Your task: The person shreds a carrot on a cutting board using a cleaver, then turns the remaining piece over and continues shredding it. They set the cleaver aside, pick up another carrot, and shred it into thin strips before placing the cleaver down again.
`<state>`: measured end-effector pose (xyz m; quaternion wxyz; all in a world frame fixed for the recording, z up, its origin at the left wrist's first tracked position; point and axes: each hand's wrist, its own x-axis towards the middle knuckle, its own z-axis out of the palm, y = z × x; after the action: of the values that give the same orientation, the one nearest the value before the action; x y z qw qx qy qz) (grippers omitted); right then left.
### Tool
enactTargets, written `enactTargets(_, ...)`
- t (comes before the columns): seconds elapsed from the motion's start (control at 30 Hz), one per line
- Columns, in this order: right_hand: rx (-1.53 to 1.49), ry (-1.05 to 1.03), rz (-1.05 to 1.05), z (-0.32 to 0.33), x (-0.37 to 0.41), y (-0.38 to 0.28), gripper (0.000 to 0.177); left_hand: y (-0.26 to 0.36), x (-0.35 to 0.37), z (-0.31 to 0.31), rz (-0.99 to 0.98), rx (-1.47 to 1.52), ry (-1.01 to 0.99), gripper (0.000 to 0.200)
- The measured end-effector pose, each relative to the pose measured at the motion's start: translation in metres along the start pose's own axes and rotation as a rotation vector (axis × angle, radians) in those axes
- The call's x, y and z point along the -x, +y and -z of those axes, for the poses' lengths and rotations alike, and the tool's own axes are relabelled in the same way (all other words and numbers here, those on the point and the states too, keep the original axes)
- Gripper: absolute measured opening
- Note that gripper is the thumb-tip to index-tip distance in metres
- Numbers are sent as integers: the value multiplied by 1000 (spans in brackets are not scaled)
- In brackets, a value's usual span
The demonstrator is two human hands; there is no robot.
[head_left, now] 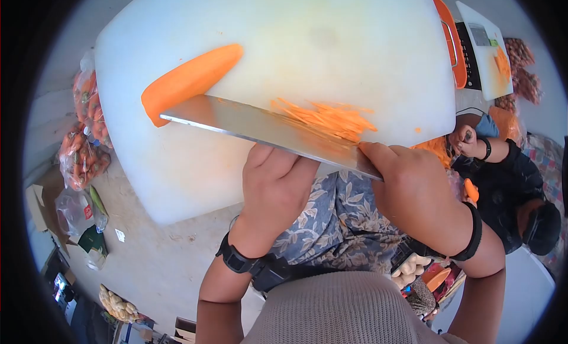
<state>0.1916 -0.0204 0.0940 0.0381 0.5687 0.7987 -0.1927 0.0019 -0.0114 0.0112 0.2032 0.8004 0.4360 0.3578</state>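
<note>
My right hand is closed at the handle end of a broad kitchen knife, its index finger along the blade; the handle is hidden. The blade slants across the white cutting board, its tip end by a peeled carrot with a cut side. Thin carrot shreds lie beside the blade, some seeming to cling to its face. My left hand is curled against the blade's near edge. Its fingertips are hidden beneath the blade, so I cannot see what they grip.
An orange basket stands past the board's right edge. Another person sits at the right near a second board with carrot shreds. Bags of carrots lie on the floor at left, near a cardboard box.
</note>
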Motion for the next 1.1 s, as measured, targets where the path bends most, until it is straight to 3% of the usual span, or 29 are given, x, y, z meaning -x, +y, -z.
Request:
enactTargets(0.13,6,10,0,-3,0,-2,10,-4,3,1,-51,-143,143,26)
enactTargets(0.17,10,-24,-36,-3,0,-3,20,-5,4,1,-49,-148,143,26)
enactTargets(0.2,13,-61,-71,-2,1,-4,31,-5,5,1,-26,-110,129,26)
enactTargets(0.43,15,-46,-26,17,15,-10,37,-4,15,4,9,-96,58,24)
enactTargets(0.7,61,-79,-107,22,38,-6,57,-4,26,7,47,-116,-28,26)
enactTargets(0.83,105,-100,-108,18,34,-5,58,-6,24,6,59,-80,-50,27)
enactTargets(0.9,95,-67,-4,16,21,-3,41,-5,18,10,54,-59,-58,26)
enactTargets(1.1,18,-44,112,2,-14,-9,37,2,8,7,54,-51,33,24)
